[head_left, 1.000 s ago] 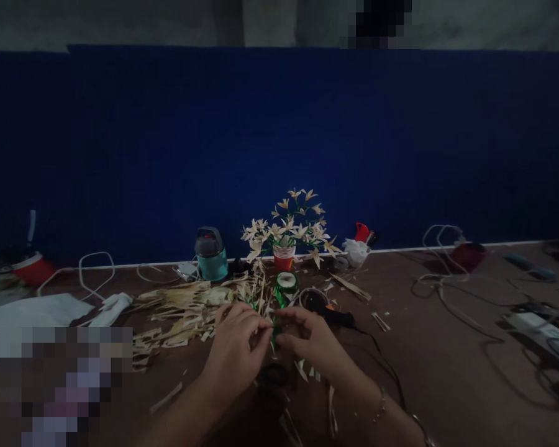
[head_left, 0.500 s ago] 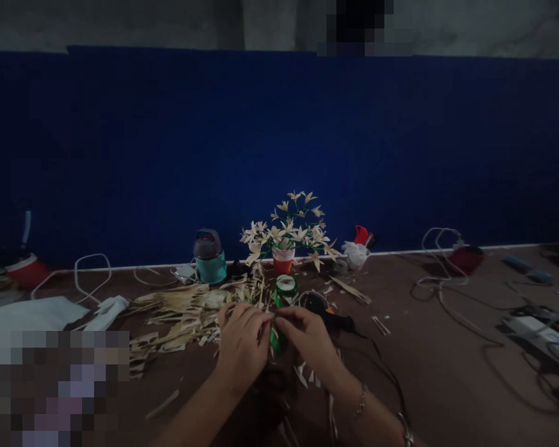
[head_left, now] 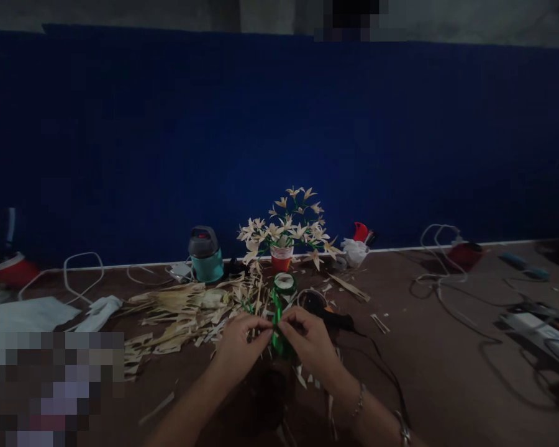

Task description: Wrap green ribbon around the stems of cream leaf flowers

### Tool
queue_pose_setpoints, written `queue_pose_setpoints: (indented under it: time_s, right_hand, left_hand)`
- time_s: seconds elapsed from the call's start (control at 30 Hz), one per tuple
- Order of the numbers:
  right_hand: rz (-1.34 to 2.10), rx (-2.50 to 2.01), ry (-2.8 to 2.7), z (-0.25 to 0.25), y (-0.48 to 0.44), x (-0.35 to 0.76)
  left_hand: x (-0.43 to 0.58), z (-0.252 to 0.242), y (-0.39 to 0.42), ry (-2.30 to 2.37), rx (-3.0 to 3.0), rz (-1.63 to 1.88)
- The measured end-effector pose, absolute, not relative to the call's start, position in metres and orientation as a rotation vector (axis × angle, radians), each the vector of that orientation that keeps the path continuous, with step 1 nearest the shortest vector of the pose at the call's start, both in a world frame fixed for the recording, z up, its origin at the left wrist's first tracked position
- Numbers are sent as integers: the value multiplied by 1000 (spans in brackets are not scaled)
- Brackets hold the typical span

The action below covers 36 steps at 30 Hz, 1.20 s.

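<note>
Both hands pinched on a strip of green ribbon, right in front of the person

The left hand [head_left: 240,347] and right hand [head_left: 307,338] each had a narrow fingertip grip on the green ribbon [head_left: 276,329], probably held close together for fine control. The ribbon roll [head_left: 285,284] sat at 12 o'clock from the hands, handy for feeding. Dried straw strips [head_left: 186,310] lay at 10 o'clock on the surface [head_left: 447,372], and the cup of paper flowers [head_left: 282,256] stood further back.

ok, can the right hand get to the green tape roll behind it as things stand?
Probably yes. The green tape roll stands just beyond the right hand with nothing tall between. But that hand and the left hand both pinch the green ribbon, so it would have to let go first.
</note>
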State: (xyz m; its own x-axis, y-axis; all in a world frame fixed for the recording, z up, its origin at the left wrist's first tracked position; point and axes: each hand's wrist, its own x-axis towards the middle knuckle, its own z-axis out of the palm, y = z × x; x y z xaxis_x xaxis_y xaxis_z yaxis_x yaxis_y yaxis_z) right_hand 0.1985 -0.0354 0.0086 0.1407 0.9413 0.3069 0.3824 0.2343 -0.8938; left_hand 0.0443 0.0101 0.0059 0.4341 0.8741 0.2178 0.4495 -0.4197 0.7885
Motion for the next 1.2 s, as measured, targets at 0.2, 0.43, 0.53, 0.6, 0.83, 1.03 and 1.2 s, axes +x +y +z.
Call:
queue_pose_setpoints:
  time_s: [0.2, 0.43, 0.53, 0.6, 0.83, 1.03, 1.2]
  right_hand:
    - [673, -1360, -1426, 2, -36, 194]
    - [359, -1720, -1815, 9, -35, 237]
    - [2, -2227, -1879, 6, -37, 262]
    - [-108, -2413, -1901, -1, -37, 271]
    - [-84, -2342, -1946, -9, -36, 285]
    - [150, -1958, -1712, -3, -38, 296]
    - [220, -1517, -1718, -4, -47, 268]
  left_hand:
    - [44, 1, 5, 1096, 2114, 889]
    - [41, -12, 9, 1178, 1858, 888]
    - [41, -11, 10, 1242, 1742, 892]
    - [41, -10, 10, 1265, 1697, 874]
    - [38, -7, 13, 1277, 1689, 873]
    - [36, -13, 16, 1301, 1684, 878]
    - [39, -18, 14, 1301, 1672, 897]
